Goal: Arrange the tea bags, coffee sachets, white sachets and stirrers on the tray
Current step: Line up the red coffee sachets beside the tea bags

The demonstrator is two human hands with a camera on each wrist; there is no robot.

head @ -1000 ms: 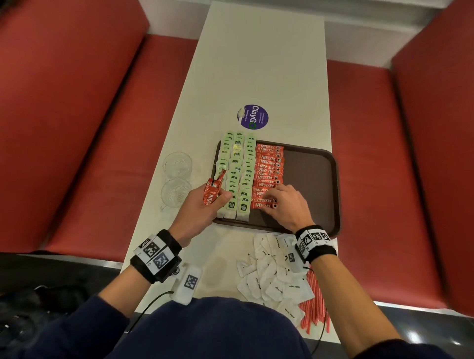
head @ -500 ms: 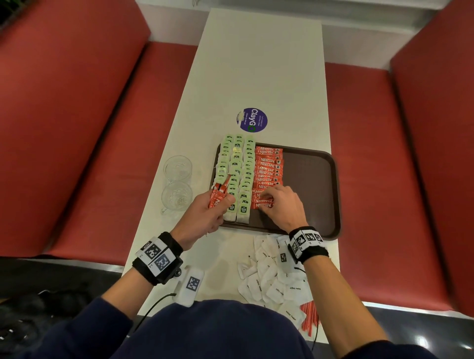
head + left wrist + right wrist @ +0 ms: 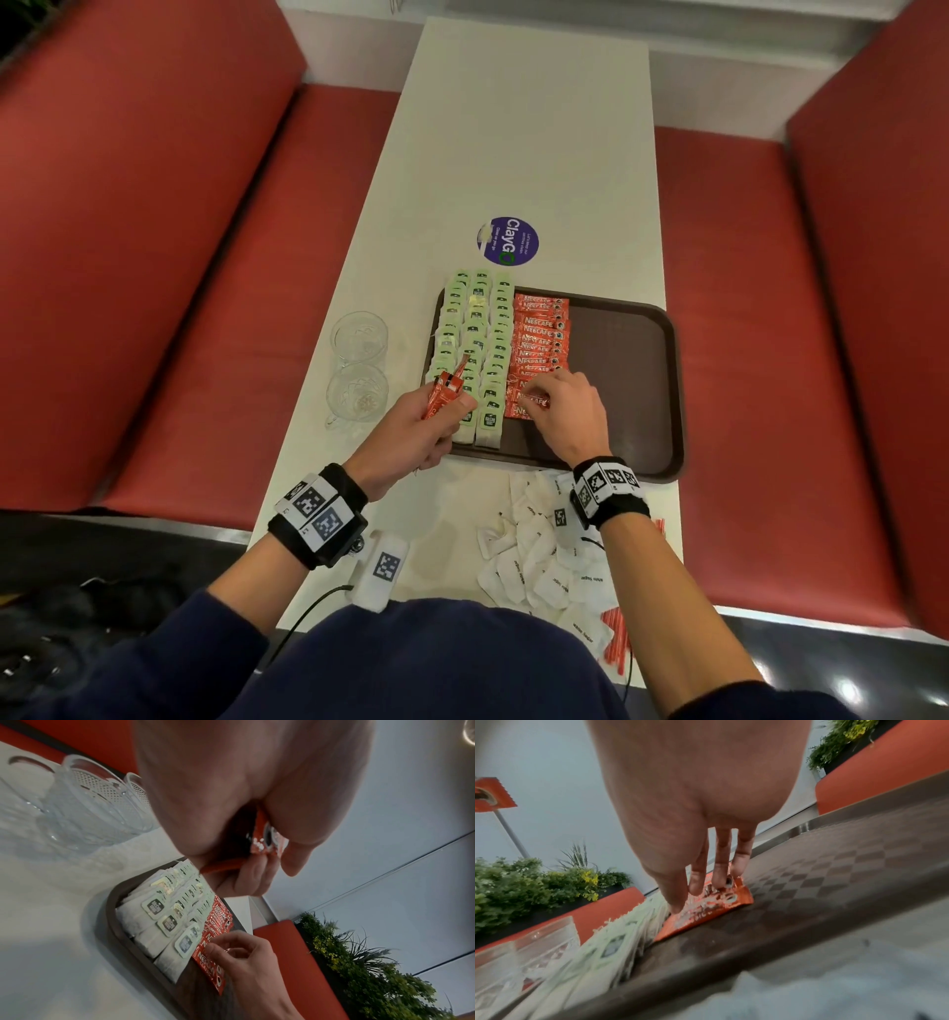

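Observation:
A brown tray (image 3: 626,390) carries three rows of green tea bags (image 3: 477,329) on its left and one row of red coffee sachets (image 3: 542,329) beside them. My left hand (image 3: 452,406) grips a bundle of coffee sachets (image 3: 267,837) over the tray's near left corner. The fingertips of my right hand (image 3: 539,393) press on the nearest coffee sachet (image 3: 713,908) of the row, fingers fairly straight. White sachets (image 3: 534,560) lie heaped on the table in front of the tray. Red stirrers (image 3: 616,637) lie beside them at the near right.
Two glass cups (image 3: 359,336) (image 3: 357,398) stand on the white table left of the tray. A round purple sticker (image 3: 508,240) sits beyond the tray. The tray's right half (image 3: 834,872) is bare. Red benches flank the table.
My left hand with its bundle has drifted slightly towards the tray. My right hand stays at the near end of the coffee row, fingertips shifting a little on the last sachet.

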